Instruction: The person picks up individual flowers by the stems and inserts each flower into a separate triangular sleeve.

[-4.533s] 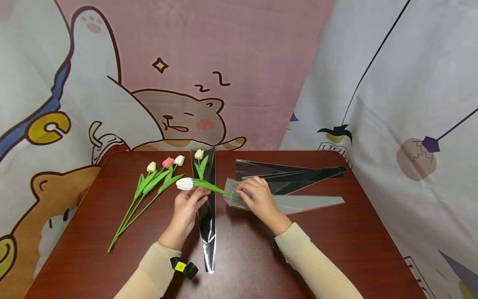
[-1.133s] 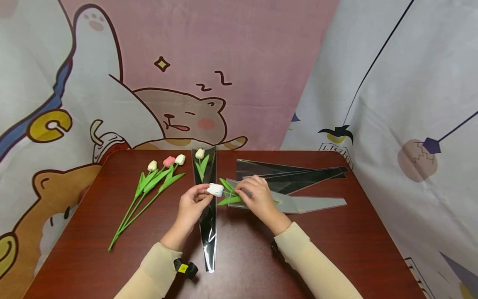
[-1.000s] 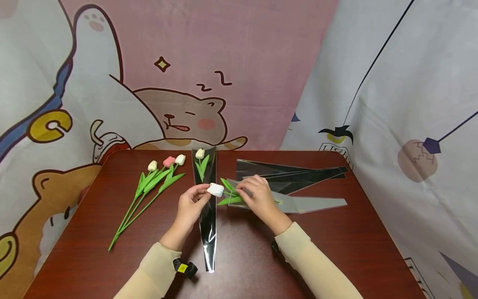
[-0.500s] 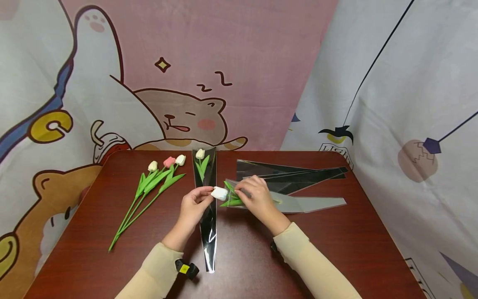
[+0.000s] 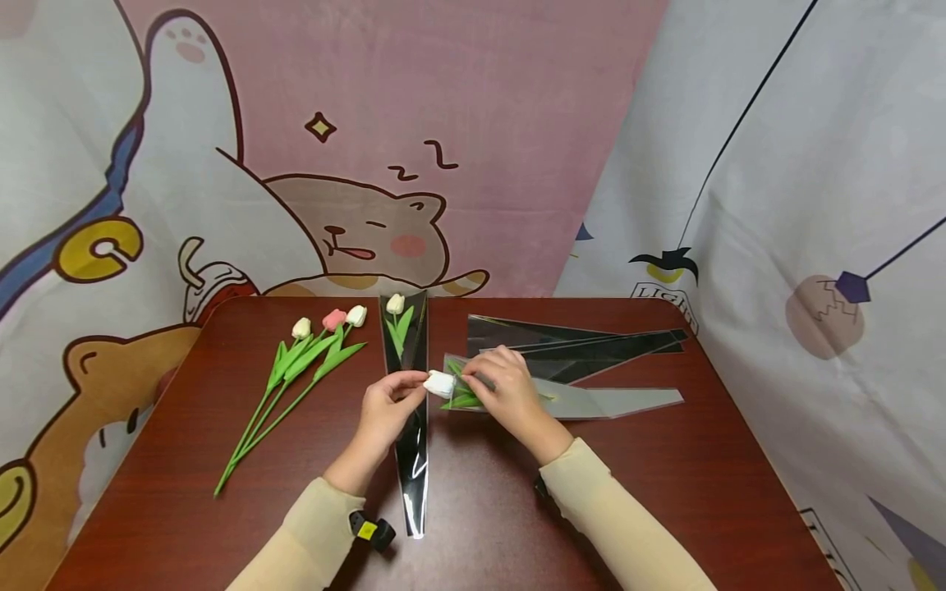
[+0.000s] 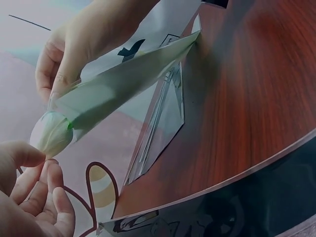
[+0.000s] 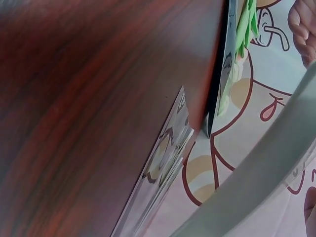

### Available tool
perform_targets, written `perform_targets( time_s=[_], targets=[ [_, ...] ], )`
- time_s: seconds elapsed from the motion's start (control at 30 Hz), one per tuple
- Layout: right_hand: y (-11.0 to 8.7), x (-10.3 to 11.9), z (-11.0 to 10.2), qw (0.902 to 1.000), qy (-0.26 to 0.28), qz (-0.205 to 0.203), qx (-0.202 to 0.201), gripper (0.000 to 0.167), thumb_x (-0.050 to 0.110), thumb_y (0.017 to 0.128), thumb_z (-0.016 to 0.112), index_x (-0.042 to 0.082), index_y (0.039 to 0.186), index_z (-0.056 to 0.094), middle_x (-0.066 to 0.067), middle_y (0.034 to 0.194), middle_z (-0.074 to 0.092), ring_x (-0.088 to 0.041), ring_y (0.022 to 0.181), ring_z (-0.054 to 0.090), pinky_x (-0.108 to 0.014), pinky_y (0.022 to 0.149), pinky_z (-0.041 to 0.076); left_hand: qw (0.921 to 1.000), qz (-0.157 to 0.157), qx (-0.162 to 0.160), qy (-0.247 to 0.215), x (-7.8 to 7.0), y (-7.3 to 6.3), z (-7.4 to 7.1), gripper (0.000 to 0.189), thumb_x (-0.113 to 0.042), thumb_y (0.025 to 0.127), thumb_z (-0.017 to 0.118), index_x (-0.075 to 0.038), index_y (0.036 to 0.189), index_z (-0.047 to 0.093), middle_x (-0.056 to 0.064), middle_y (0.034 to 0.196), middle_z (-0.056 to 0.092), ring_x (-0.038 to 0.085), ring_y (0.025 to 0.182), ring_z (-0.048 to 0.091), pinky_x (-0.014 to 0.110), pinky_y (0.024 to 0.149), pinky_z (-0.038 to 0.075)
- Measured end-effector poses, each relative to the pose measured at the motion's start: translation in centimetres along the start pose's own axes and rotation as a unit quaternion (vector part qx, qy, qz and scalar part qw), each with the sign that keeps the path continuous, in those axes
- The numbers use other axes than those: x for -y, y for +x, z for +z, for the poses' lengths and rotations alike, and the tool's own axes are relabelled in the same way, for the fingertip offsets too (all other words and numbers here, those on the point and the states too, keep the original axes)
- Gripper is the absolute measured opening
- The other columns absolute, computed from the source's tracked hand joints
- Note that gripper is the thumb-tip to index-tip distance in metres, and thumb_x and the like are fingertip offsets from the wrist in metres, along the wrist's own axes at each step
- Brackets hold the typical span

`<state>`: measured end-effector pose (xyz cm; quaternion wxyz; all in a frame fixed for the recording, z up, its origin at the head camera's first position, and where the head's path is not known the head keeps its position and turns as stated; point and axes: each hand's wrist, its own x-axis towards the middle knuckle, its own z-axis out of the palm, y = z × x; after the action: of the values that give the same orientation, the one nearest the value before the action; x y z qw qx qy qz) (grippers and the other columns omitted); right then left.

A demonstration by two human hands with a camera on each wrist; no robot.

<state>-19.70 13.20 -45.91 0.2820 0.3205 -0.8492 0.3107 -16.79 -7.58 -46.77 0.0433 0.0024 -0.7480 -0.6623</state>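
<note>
Between the thumb and fingers of my left hand (image 5: pixel 384 413) is the head of a white tulip (image 5: pixel 439 384), lying sideways. Its green leaves and stem run into the wide mouth of a grey flower sleeve (image 5: pixel 636 401). My right hand (image 5: pixel 513 400) pinches that sleeve near its mouth, hiding part of the leaves. In the left wrist view, the tulip head (image 6: pixel 52 134) sits right at the sleeve's rim, and the sleeve (image 6: pixel 121 98) tapers away above the table. The right wrist view shows the sleeve (image 7: pixel 256 163) as a broad pale band.
Left of the hands lie three loose tulips (image 5: pixel 296 369), two white and one pink, stems crossing. A black sleeve with a white tulip inside (image 5: pixel 411 484) stretches front to back beneath my left fingers. Several dark sleeves (image 5: pixel 547 345) overlap at the back right of the table (image 5: pixel 244 542).
The white tulip has gone rightward into the sleeve, its leaves now mostly inside. My left hand followed it, moving from the stem to the flower head. The right hand has hardly moved.
</note>
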Motion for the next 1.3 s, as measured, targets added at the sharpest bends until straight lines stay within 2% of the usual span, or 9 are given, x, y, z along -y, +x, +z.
perform_targets(
  time_s=[0.17,0.37,0.63,0.9,1.13,1.2,1.3],
  targets=[
    [-0.1,0.0,-0.1,1.0,-0.003,0.007,0.0,0.005,0.02,0.082,0.074,0.019,0.085,0.07,0.006,0.089,0.069,-0.013,0.086,0.055,-0.037,0.081,0.042,0.9999,0.007,-0.009,0.009,0.0,0.0,0.3,0.019,0.003,0.08,0.069,0.002,0.099,0.071,0.019,0.09,0.069,0.008,0.074,0.062,0.014,0.063,0.046],
    [-0.1,0.2,0.0,0.9999,-0.005,0.0,0.01,0.005,0.022,0.084,0.072,0.019,0.087,0.069,0.006,0.091,0.068,-0.013,0.09,0.056,-0.037,0.082,0.042,0.9988,0.021,0.006,0.043,0.0,0.1,0.7,0.016,0.0,0.08,0.07,-0.001,0.096,0.072,0.017,0.088,0.07,0.01,0.074,0.064,0.016,0.063,0.047],
    [-0.1,0.1,0.1,1.0,-0.005,-0.002,-0.005,0.006,0.021,0.082,0.074,0.019,0.085,0.07,0.006,0.09,0.069,-0.013,0.088,0.057,-0.037,0.081,0.042,0.9983,0.018,0.003,0.055,-0.1,0.1,0.8,0.014,-0.003,0.081,0.07,-0.004,0.094,0.073,0.015,0.088,0.071,0.01,0.075,0.065,0.017,0.062,0.047],
    [0.1,0.6,0.2,0.9998,-0.008,-0.004,0.017,0.005,0.022,0.084,0.072,0.019,0.087,0.069,0.007,0.09,0.068,-0.013,0.09,0.055,-0.037,0.085,0.042,0.9971,0.034,0.017,0.066,0.1,0.0,1.4,0.011,-0.002,0.08,0.071,-0.003,0.091,0.073,0.012,0.082,0.07,0.006,0.069,0.06,0.017,0.062,0.046],
    [0.3,0.7,0.4,0.9999,-0.006,-0.013,0.007,0.005,0.019,0.082,0.074,0.018,0.085,0.07,0.008,0.088,0.067,-0.012,0.087,0.055,-0.034,0.081,0.042,0.9913,0.056,0.027,0.116,0.1,-0.2,1.7,0.01,-0.005,0.077,0.073,-0.008,0.086,0.074,0.006,0.076,0.069,0.007,0.068,0.061,0.018,0.062,0.045],
    [0.4,0.7,0.4,0.9999,-0.006,-0.013,0.004,0.005,0.019,0.082,0.074,0.018,0.084,0.07,0.008,0.088,0.068,-0.012,0.087,0.055,-0.034,0.08,0.042,0.9921,0.056,0.029,0.109,0.1,-0.2,1.7,0.011,-0.005,0.077,0.073,-0.007,0.088,0.074,0.007,0.078,0.07,0.009,0.069,0.062,0.018,0.063,0.046],
    [0.3,0.6,0.4,0.9999,-0.009,-0.01,-0.001,0.005,0.02,0.082,0.074,0.019,0.085,0.07,0.008,0.088,0.068,-0.012,0.085,0.055,-0.034,0.08,0.042,0.9974,0.037,0.031,0.053,-0.1,-0.2,1.8,0.017,-0.002,0.08,0.072,-0.002,0.096,0.071,0.015,0.086,0.071,0.015,0.076,0.064,0.016,0.065,0.047]
  ],
)
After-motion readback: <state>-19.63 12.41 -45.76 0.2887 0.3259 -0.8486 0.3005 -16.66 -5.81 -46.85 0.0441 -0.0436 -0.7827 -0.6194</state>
